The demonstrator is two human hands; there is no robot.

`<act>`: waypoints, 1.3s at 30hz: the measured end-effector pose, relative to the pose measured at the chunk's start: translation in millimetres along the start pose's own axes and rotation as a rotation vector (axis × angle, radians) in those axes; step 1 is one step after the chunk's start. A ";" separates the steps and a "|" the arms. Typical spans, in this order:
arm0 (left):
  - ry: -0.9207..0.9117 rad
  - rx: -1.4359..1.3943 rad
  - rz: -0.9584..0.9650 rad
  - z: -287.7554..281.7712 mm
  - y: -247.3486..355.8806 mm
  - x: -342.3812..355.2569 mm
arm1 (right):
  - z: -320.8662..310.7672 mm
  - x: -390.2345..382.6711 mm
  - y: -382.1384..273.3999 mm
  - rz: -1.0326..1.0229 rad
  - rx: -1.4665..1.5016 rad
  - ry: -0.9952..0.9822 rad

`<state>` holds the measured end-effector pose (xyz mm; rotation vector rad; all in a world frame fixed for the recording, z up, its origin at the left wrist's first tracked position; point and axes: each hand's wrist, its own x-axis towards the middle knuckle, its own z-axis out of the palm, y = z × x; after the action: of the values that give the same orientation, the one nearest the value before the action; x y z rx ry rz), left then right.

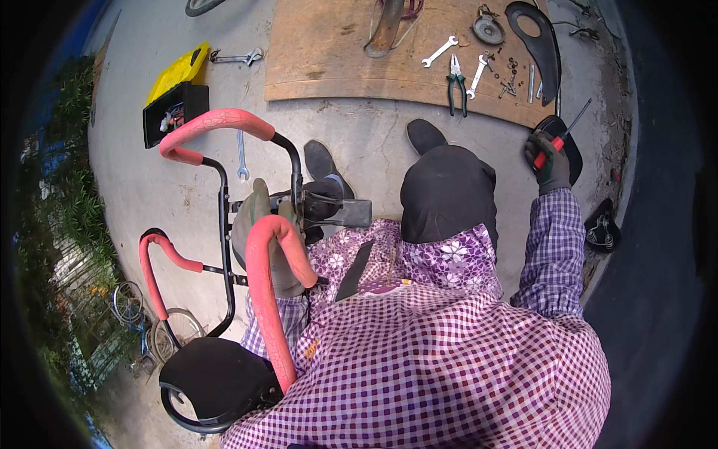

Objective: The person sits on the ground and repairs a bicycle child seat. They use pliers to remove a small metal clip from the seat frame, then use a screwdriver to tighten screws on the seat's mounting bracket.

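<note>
My left hand (250,232), in a grey-green glove, grips a black tubular child bicycle seat frame near its middle bracket. Pink foam sleeves (217,120) cover several of its bars, and a black padded seat (213,374) hangs at its lower end. Part of the hand is hidden behind a foam-covered bar. The frame rests against my left side, above my lap. Out to the right, my gloved right hand (552,166) is closed round the red handle of a screwdriver (559,143), its tip pointing up and away. Under that hand lies a black rounded pad-like piece (573,153).
A wooden board (329,67) ahead carries wrenches (479,75), pliers (456,86), loose bolts and a curved black cover (550,56). On the concrete at left are a black toolbox with yellow lid (176,75), an adjustable wrench (239,57) and another wrench (241,157). Bicycles stand at lower left.
</note>
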<state>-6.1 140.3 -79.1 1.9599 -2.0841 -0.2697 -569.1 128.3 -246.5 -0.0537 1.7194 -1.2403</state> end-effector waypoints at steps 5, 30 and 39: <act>0.138 -0.371 0.154 12.0 -32.6 -28.1 | 30.6 -83.8 -24.0 -0.174 -0.122 -0.144; -0.477 0.153 -0.091 -2.1 8.1 52.0 | 159.1 -311.8 -53.3 -0.159 -0.709 -0.778; -0.080 -0.400 0.034 51.1 -57.0 77.1 | 158.5 -300.1 -35.6 -0.437 -0.977 -0.868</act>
<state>27.7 57.2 -140.3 1.6971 -1.9227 -0.7087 -316.0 159.2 -19.6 -1.3843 1.3648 -0.3903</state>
